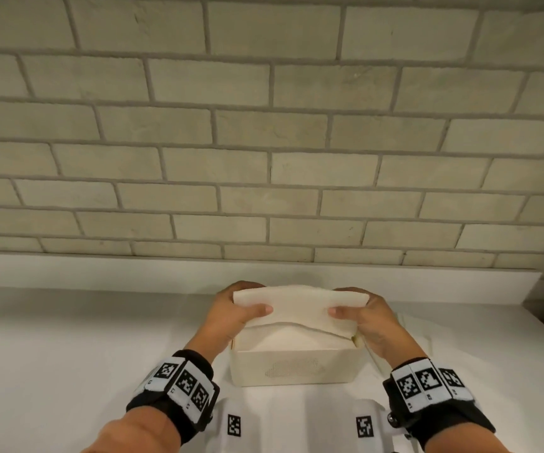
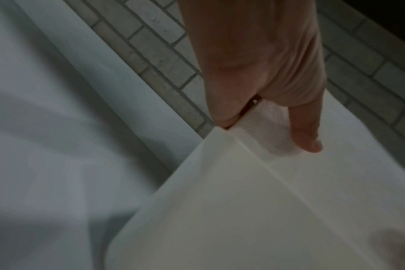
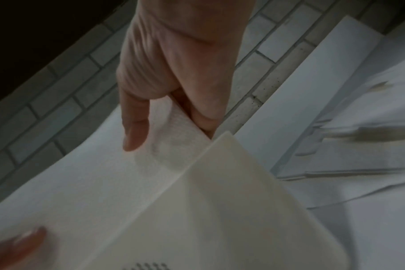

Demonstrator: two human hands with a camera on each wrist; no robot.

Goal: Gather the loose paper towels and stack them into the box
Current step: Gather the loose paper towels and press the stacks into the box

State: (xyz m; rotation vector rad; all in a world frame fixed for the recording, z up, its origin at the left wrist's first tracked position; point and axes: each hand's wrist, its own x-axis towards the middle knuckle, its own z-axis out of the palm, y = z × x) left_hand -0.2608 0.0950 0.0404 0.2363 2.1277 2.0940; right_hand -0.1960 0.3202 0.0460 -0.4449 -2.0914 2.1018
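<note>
A cream rectangular box [image 1: 293,367] stands on the white counter, with folded paper towels lying inside it. Over its open top both hands hold a folded cream paper towel [image 1: 297,308] by its two ends. My left hand [image 1: 238,305] pinches the left end, thumb on top and fingers behind. My right hand [image 1: 359,308] pinches the right end the same way. In the left wrist view the left hand [image 2: 261,87] presses the towel [image 2: 289,131] just beyond the box corner [image 2: 222,164]. The right wrist view shows the right hand [image 3: 173,82] on the towel [image 3: 118,164] beside the box wall [image 3: 220,201].
More loose paper towels [image 1: 418,335] lie flat on the counter to the right of the box, also seen as loose towels [image 3: 363,164] in the right wrist view. A grey brick wall [image 1: 264,142] rises behind a low white ledge [image 1: 100,273]. The counter's edge runs at far right.
</note>
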